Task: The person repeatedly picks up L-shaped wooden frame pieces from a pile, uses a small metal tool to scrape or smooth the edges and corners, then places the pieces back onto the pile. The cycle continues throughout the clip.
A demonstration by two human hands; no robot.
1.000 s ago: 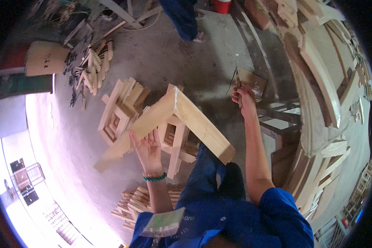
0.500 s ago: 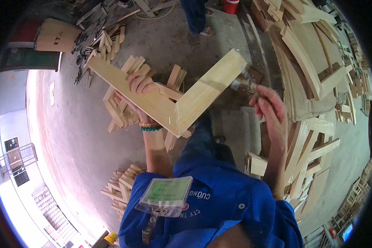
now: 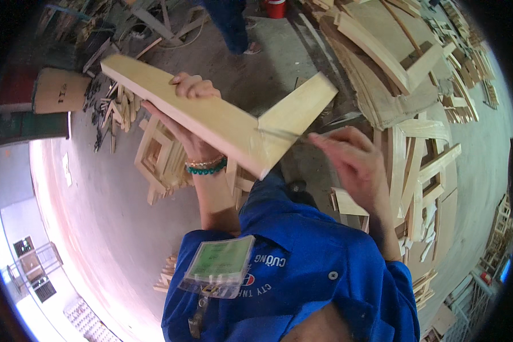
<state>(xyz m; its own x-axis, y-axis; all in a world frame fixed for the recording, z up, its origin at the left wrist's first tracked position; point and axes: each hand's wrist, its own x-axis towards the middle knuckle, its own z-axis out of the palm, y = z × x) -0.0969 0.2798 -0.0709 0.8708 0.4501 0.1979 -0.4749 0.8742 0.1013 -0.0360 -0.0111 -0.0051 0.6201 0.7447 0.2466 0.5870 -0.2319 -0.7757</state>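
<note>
Workshop floor below, left hand gripping L-shaped wooden frame, right hand loosely curled just beside its corner

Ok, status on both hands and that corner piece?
Left hand grips the L-shaped wooden frame corner, raised. Right hand at the joint, fingers loose. Nothing blocking.

1. Straight ahead, blocked by L-shaped wooden frame piece, raised between left hand and right hand.
2. To the right, crowded with stacked curved wooden parts and leaning slats; little room there.
3. Below the frame piece, pile of small wooden frames on the floor, close under the left forearm.
4. Farther left, open stretch of concrete floor, passable.
5. Up ahead, another person's legs standing beyond the frame piece.
</note>
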